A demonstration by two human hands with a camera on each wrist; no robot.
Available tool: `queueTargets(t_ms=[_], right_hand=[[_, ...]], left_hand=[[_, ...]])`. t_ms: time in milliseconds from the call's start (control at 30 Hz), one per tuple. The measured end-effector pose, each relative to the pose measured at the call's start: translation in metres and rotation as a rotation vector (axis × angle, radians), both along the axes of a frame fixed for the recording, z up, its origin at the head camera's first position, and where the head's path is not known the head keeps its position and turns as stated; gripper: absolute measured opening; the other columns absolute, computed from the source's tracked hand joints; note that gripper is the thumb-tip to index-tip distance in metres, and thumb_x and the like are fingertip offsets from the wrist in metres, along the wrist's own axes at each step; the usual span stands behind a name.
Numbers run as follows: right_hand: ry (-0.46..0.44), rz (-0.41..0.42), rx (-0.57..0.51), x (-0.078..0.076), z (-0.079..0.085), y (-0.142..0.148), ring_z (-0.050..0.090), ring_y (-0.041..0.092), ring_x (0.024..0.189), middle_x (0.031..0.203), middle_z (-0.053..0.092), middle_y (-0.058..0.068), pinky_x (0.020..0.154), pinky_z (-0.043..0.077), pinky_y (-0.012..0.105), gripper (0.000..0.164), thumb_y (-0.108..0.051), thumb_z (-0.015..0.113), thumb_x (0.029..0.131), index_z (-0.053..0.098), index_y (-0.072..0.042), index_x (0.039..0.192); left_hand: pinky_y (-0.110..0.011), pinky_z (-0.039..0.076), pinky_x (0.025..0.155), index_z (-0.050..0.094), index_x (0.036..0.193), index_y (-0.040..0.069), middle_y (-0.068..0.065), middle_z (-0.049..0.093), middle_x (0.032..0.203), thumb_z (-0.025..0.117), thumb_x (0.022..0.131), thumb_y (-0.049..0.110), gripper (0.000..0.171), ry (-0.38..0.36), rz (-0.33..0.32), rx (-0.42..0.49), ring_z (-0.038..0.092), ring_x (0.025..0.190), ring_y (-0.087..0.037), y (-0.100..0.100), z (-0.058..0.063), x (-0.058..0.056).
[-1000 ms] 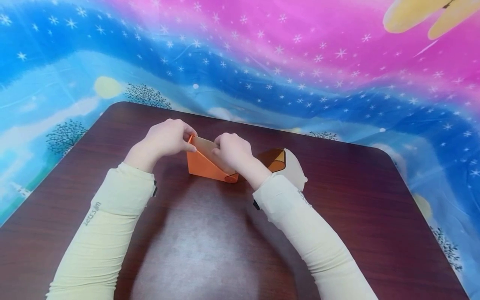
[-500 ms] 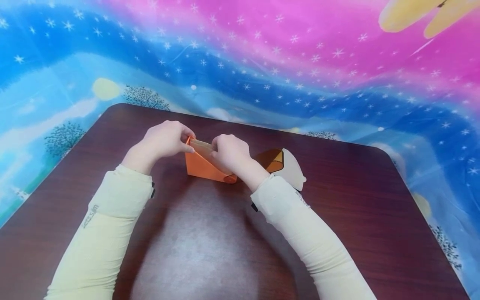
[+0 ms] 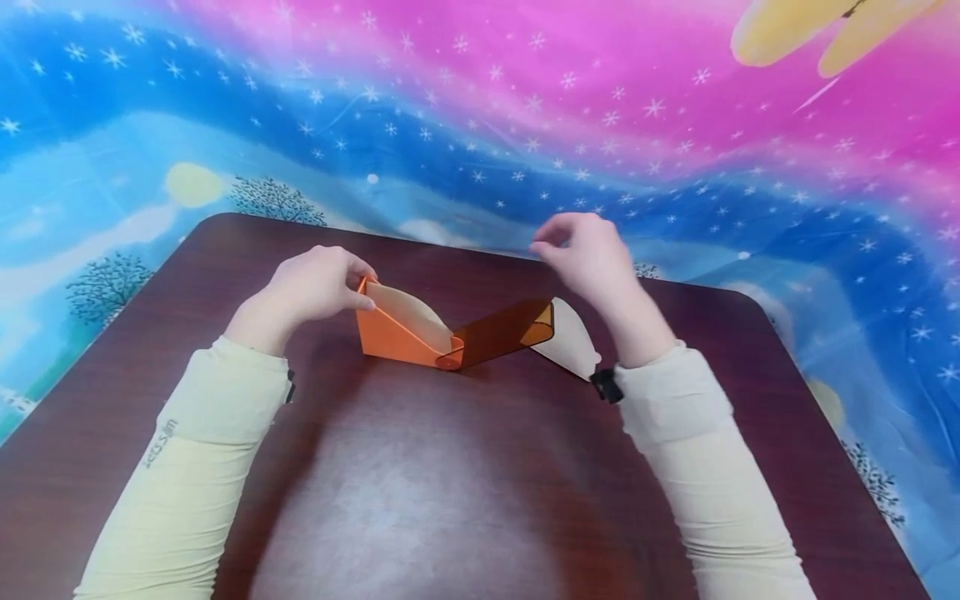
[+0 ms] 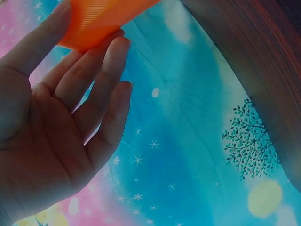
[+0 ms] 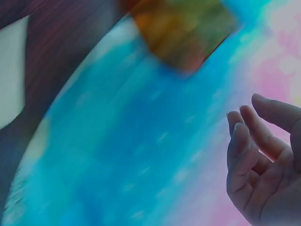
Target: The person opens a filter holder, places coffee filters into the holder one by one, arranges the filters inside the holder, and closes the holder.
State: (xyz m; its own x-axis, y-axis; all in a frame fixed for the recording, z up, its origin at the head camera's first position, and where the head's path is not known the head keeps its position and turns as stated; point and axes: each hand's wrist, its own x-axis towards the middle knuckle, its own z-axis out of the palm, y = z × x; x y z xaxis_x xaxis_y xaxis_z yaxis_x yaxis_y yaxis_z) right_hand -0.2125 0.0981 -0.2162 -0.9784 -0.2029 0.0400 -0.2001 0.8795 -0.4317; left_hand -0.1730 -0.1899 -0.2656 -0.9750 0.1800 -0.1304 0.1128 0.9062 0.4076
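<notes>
An orange box (image 3: 393,337) with a sloping open top stands on the table. Its translucent amber lid (image 3: 502,333) is swung out to the right. Inside the box sits tan fan-shaped paper (image 3: 416,315) resembling coffee filters. My left hand (image 3: 318,283) pinches the box's tall left end between thumb and fingers; the left wrist view shows the orange wall (image 4: 108,21) between them. Raised above the lid's far end, my right hand (image 3: 588,250) holds nothing, its fingers loosely curled. Partly behind the lid lies a pale fan-shaped paper (image 3: 572,342) on the table.
The dark wooden table (image 3: 420,483) has rounded far corners. A colourful printed cloth (image 3: 450,142) with snowflakes and trees hangs just behind it and along its sides.
My right hand has left the paper in the box and risen to the right, above the lid. My left hand keeps its grip on the box. The view has shifted slightly.
</notes>
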Motion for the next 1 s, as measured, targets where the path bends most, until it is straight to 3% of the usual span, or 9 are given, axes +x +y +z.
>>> queueTargets(t_ms=[133, 367, 433, 533, 667, 1000], right_hand=[[-0.057, -0.086, 0.061, -0.019, -0.020, 0.039, 0.057, 0.031, 0.108, 0.115, 0.065, 0.012, 0.089, 0.043, 0.052, 0.029, -0.030, 0.057, 0.091, 0.065, -0.011, 0.111], [-0.270, -0.170, 0.244, -0.042, -0.084, 0.079, 0.057, 0.032, 0.106, 0.117, 0.062, 0.014, 0.081, 0.044, 0.049, 0.032, -0.030, 0.059, 0.088, 0.061, -0.007, 0.110], [-0.290, -0.185, 0.263, -0.044, -0.098, 0.083, 0.057, 0.030, 0.101, 0.112, 0.063, 0.012, 0.077, 0.044, 0.047, 0.030, -0.030, 0.061, 0.087, 0.062, -0.007, 0.105], [-0.321, -0.193, 0.281, -0.045, -0.113, 0.085, 0.056, 0.026, 0.088, 0.090, 0.061, 0.007, 0.070, 0.042, 0.041, 0.026, -0.032, 0.063, 0.085, 0.059, -0.007, 0.088], [-0.356, -0.196, 0.303, -0.045, -0.125, 0.084, 0.052, 0.022, 0.074, 0.069, 0.048, 0.000, 0.064, 0.039, 0.037, 0.031, -0.035, 0.066, 0.083, 0.050, -0.010, 0.072], [-0.389, -0.188, 0.271, -0.049, -0.130, 0.085, 0.044, 0.018, 0.059, 0.053, 0.033, -0.004, 0.060, 0.035, 0.035, 0.040, -0.027, 0.068, 0.082, 0.039, -0.015, 0.057]], left_hand=[[-0.052, 0.046, 0.084, 0.064, 0.117, 0.009, -0.013, 0.068, 0.107, 0.070, 0.083, 0.021, 0.037, 0.002, 0.003, -0.001, 0.060, 0.096, -0.028, 0.000, 0.000, 0.000], [-0.053, 0.046, 0.086, 0.064, 0.119, 0.008, -0.014, 0.067, 0.109, 0.069, 0.083, 0.021, 0.038, -0.006, 0.011, 0.010, 0.060, 0.098, -0.029, 0.000, -0.001, 0.000], [-0.053, 0.046, 0.086, 0.064, 0.118, 0.009, -0.013, 0.067, 0.109, 0.069, 0.083, 0.021, 0.037, -0.003, 0.009, 0.006, 0.060, 0.098, -0.029, 0.000, -0.001, 0.001], [-0.052, 0.046, 0.085, 0.064, 0.117, 0.009, -0.013, 0.067, 0.109, 0.069, 0.083, 0.021, 0.037, 0.003, 0.005, -0.003, 0.060, 0.099, -0.029, 0.001, 0.000, 0.002], [-0.052, 0.046, 0.085, 0.064, 0.118, 0.009, -0.013, 0.067, 0.111, 0.069, 0.083, 0.021, 0.037, 0.005, 0.001, -0.007, 0.060, 0.100, -0.029, 0.001, 0.000, 0.002], [-0.052, 0.046, 0.086, 0.064, 0.118, 0.009, -0.013, 0.067, 0.112, 0.069, 0.083, 0.020, 0.037, 0.003, 0.008, 0.000, 0.060, 0.101, -0.029, 0.001, 0.001, 0.002]])
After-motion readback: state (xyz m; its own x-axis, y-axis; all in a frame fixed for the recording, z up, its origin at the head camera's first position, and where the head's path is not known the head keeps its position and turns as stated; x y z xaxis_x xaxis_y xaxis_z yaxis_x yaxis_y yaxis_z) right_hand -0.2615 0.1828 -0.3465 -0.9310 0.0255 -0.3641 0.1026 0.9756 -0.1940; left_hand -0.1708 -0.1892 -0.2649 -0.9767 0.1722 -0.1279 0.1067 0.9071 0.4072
